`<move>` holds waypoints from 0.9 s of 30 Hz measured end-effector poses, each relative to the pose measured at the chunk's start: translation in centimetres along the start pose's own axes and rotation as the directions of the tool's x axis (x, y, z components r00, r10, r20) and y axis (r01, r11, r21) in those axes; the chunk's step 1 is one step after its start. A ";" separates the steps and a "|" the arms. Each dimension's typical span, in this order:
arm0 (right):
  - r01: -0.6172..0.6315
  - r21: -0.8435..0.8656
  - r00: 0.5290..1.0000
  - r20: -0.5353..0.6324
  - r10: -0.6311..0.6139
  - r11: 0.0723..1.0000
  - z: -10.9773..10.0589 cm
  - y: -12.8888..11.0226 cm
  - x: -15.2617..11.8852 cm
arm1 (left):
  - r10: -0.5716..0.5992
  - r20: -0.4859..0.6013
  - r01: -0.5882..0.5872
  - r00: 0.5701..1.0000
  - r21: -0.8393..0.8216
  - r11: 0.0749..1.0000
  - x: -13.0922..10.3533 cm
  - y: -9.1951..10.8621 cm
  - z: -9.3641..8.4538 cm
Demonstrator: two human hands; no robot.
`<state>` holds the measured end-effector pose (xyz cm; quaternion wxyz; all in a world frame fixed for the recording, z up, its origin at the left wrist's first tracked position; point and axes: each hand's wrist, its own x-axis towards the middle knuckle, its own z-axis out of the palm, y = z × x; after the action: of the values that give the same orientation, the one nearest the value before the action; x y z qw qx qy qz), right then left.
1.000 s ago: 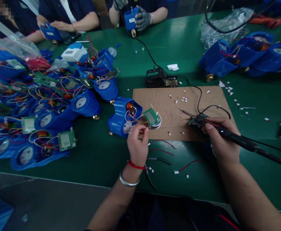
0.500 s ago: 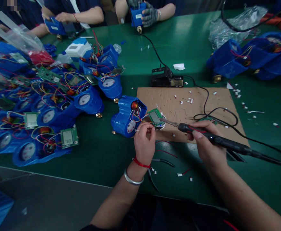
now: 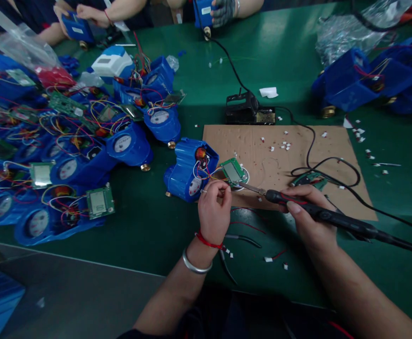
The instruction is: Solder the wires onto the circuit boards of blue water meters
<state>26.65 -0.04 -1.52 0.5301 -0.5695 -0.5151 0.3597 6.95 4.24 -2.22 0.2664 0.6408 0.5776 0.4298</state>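
My right hand [image 3: 313, 216] is wrapped round a black soldering iron [image 3: 324, 213]. The iron's tip points left and meets the lower edge of a green circuit board [image 3: 233, 171] with a grey display. Just left of the tip, my left hand [image 3: 214, 205] is closed in a pinch. A thin, pale wire end [image 3: 203, 190] sticks out from its fingers; the rest of what it holds is hidden. Coloured wires [image 3: 213, 177] run from the board to an opened blue water meter [image 3: 191, 167] left of it. Under the board's right side shows a white round edge.
Cardboard [image 3: 283, 165] lies beneath the work, with small white connectors and green-handled cutters [image 3: 310, 180]. Behind it stands a soldering iron stand [image 3: 243, 107]. Many blue meters [image 3: 124, 143] crowd the left; more [image 3: 347, 82] stand at right. Two co-workers handle meters opposite.
The iron's tip has moved from the display's area down to the board's lower edge, closer to my left fingers. My left hand keeps its pinch. The view has shifted slightly.
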 end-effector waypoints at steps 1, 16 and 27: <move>0.008 -0.012 1.000 0.012 -0.007 1.000 0.0 -0.1 0.0 | -0.001 0.001 0.001 1.000 -0.001 1.000 0.0 0.0 0.0; -0.018 -0.101 0.997 0.067 0.025 0.995 -0.2 0.0 0.2 | 0.007 0.002 -0.007 1.000 0.013 1.000 0.0 0.0 -0.1; -0.009 -0.139 0.994 0.106 0.024 0.990 -0.5 -0.1 0.4 | 0.012 0.001 -0.012 1.000 0.018 1.000 0.0 0.0 -0.1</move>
<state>27.21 0.24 -1.29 0.4578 -0.5888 -0.5620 0.3576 6.88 4.24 -2.13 0.2582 0.6468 0.5775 0.4260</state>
